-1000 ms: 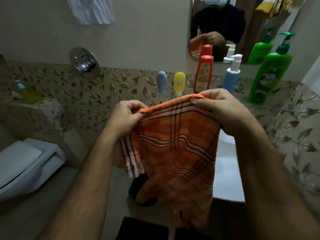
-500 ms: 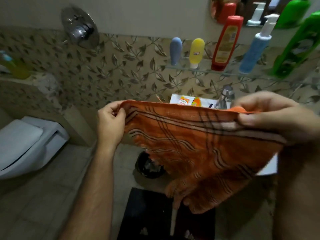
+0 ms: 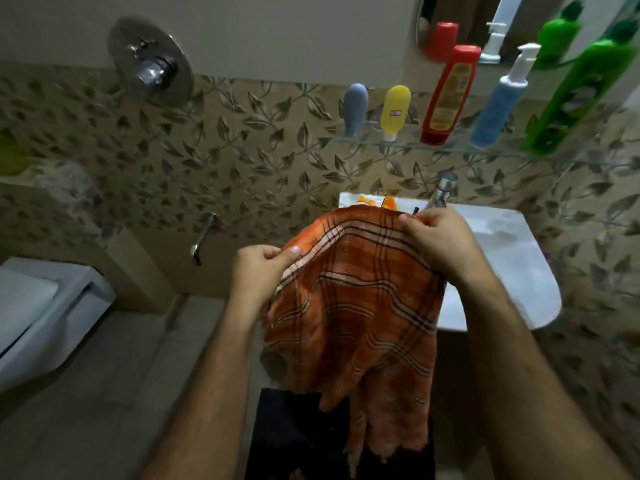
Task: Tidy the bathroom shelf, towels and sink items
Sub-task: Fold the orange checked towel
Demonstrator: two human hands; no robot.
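Observation:
An orange striped towel (image 3: 360, 313) hangs in front of me, held up by its top edge. My left hand (image 3: 258, 271) pinches the towel's left corner. My right hand (image 3: 438, 242) grips the top edge further right, over the white sink (image 3: 512, 258). The towel's lower part droops toward the floor. On the glass shelf (image 3: 408, 144) stand a blue tube (image 3: 355, 109), a yellow tube (image 3: 394, 110), a red bottle (image 3: 450, 93), a blue pump bottle (image 3: 502, 102) and a green pump bottle (image 3: 581, 91). Small orange items (image 3: 375, 201) lie at the sink's back edge, partly hidden by the towel.
A tap (image 3: 443, 192) rises behind the sink. A white toilet (image 3: 41, 317) sits at the left. A chrome shower valve (image 3: 150, 69) and a spout (image 3: 202, 240) are on the leaf-patterned wall. A dark mat (image 3: 294, 434) lies on the floor. A mirror (image 3: 485, 26) hangs above the shelf.
My view has tilted down. Both hands lowered the towel and came closer together; the towel now hangs beside the sink rather than stretched wide.

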